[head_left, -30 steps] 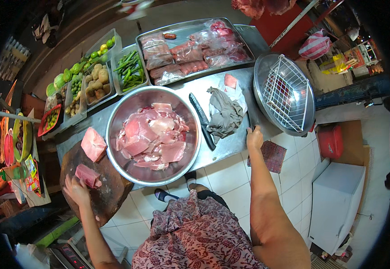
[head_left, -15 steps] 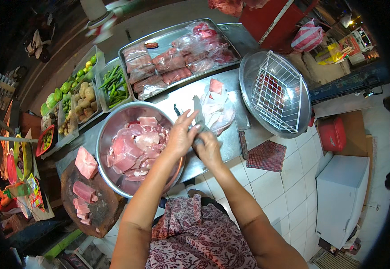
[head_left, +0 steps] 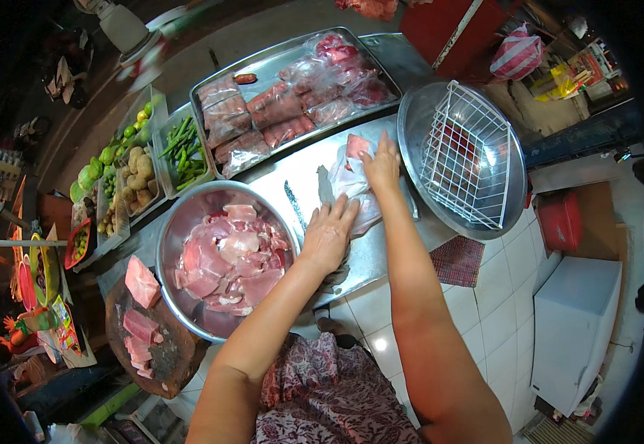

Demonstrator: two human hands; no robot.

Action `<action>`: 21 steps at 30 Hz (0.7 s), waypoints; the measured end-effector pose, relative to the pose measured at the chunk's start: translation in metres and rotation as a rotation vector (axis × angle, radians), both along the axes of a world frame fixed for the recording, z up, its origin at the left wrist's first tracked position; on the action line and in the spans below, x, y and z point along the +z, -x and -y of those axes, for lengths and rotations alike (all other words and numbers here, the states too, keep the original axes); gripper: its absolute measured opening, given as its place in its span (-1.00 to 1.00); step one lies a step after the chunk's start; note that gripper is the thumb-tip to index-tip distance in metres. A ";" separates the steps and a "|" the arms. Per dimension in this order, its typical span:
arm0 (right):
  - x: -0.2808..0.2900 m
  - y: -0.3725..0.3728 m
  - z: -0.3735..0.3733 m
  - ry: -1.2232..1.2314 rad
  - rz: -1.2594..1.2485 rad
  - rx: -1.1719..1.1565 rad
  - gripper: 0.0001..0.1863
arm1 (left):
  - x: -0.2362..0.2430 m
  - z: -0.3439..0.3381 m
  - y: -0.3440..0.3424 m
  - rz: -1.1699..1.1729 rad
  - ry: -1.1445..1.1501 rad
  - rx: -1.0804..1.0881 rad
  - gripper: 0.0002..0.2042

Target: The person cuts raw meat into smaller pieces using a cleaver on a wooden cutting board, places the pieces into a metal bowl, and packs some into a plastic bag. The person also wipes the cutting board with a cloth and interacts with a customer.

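My left hand point(head_left: 329, 235) lies flat with its fingers stretched out, at the near left edge of a white plastic bag point(head_left: 365, 211). My right hand point(head_left: 383, 164) is on the bag's far right side, fingers extended and thumb apart. A piece of pink meat point(head_left: 357, 146) shows at the bag's far end, by my right thumb. Just left of the bag lies a grey flat piece point(head_left: 325, 183), partly covered. Further left is a narrow dark object point(head_left: 294, 201) whose kind I cannot make out. A steel basin point(head_left: 168, 244) of cut raw meat point(head_left: 227, 251) stands left of my left forearm.
Behind is a metal tray point(head_left: 205, 144) of bagged meat. A large round basin point(head_left: 513, 174) with a white wire rack point(head_left: 464, 155) stands at the right. Vegetable bins point(head_left: 163, 159) line the left. A wooden chopping block point(head_left: 166, 370) holds meat pieces.
My hands were close together over the table in front of the bag. They have parted: the right went up and right onto the bag, the left came down flat beside it.
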State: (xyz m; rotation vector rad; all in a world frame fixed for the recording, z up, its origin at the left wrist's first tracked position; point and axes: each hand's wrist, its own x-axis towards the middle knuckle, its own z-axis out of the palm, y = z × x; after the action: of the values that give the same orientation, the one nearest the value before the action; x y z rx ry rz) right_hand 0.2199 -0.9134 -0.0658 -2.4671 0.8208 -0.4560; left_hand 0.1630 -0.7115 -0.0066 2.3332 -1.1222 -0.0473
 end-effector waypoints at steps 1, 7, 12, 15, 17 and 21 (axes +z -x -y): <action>-0.003 -0.014 0.007 -0.018 -0.092 0.053 -0.14 | 0.000 0.001 -0.003 -0.023 -0.201 -0.023 -0.68; -0.015 -0.043 0.027 0.024 -0.485 0.214 -0.09 | 0.003 -0.018 -0.017 -0.062 -1.049 -0.056 -0.86; -0.028 -0.049 0.027 -0.153 -0.383 0.264 -0.40 | -0.008 -0.002 -0.021 0.026 -0.370 0.215 -0.82; -0.029 -0.045 0.021 -0.424 -0.333 0.187 -0.49 | -0.027 0.023 -0.029 -0.071 -0.080 0.326 -0.83; -0.017 -0.036 0.014 -0.385 -0.131 0.243 -0.55 | -0.041 0.030 -0.040 -0.173 -0.054 0.356 -0.79; 0.039 -0.005 -0.003 -0.354 0.233 0.254 -0.50 | -0.052 0.027 -0.060 -0.454 0.464 0.565 -0.79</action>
State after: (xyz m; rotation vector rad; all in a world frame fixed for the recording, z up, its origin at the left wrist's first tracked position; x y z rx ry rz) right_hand 0.2248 -0.9107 -0.0268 -2.1040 0.4412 -0.4502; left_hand 0.2227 -0.7380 -0.0588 1.9898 -0.2032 -0.0915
